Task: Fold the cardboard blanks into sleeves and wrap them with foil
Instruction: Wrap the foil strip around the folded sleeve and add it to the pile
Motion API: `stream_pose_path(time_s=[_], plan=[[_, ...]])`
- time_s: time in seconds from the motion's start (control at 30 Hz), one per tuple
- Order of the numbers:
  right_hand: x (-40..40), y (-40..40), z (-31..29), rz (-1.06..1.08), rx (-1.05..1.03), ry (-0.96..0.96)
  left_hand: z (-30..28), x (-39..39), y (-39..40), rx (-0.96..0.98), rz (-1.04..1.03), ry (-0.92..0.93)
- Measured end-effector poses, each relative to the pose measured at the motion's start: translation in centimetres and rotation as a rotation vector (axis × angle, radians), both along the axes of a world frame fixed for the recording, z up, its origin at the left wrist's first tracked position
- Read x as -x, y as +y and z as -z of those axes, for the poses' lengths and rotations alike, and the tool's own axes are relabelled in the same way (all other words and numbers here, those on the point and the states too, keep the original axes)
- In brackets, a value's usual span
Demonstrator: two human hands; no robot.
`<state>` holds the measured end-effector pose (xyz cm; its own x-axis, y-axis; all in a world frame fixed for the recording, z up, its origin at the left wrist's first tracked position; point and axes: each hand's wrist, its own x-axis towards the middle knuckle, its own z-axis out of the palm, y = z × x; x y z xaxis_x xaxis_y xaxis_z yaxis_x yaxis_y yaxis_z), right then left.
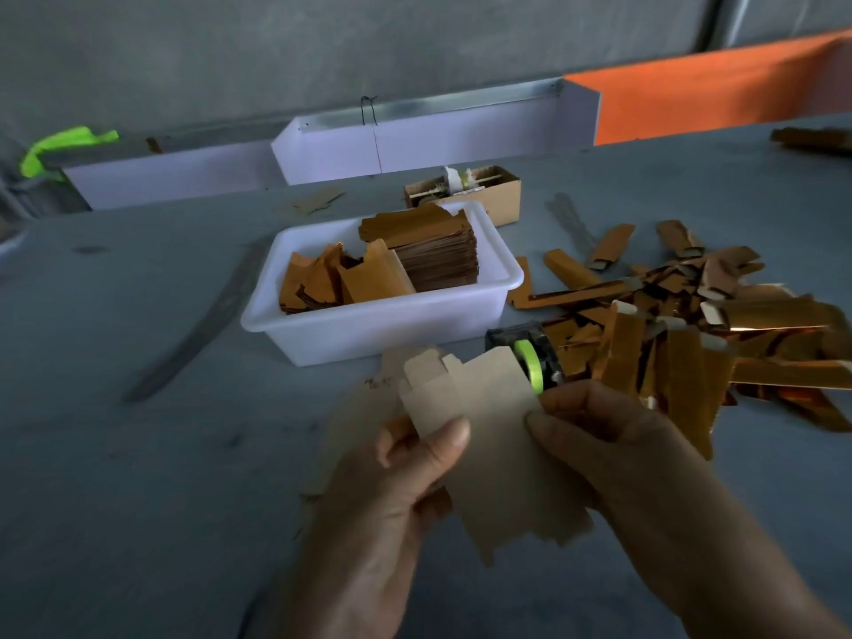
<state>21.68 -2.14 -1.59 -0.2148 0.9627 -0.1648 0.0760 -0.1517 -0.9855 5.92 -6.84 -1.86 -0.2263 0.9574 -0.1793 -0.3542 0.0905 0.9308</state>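
We hold a flat cardboard blank (498, 435) up over the gray tabletop (138, 477), our left hand (392, 495) pinching its left side and our right hand (613, 445) pinching its right edge. Behind it sits a white tub (369, 329) with more brown blanks, and shiny foil sleeves (691, 325) lie piled to the right.

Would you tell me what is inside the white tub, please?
The white tub holds a tall stack of flat blanks at the right and loose blanks leaning at the left. Its floor is covered.
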Motion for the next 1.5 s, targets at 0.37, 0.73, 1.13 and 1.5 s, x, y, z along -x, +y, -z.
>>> stream_pose_path(time_s=[0.37, 0.73, 1.13, 1.5], plan=[[0.4, -0.9, 0.3, 0.026, -0.289, -0.254, 1.6, -2.0, 0.5, -0.011, -0.154, 0.185], [1.8, -2.2, 0.1, -0.101, -0.555, -0.225, 0.6, -1.9, 0.0, -0.047, -0.059, 0.237], [0.9, -1.5, -0.4, 0.031, -0.324, -0.295, 0.4, -1.0, -0.6, -0.045, 0.225, 0.337], [1.3, -1.5, 0.3, 0.081, -0.224, -0.158, 1.1, -2.1, -0.5, -0.098, -0.192, 0.698]])
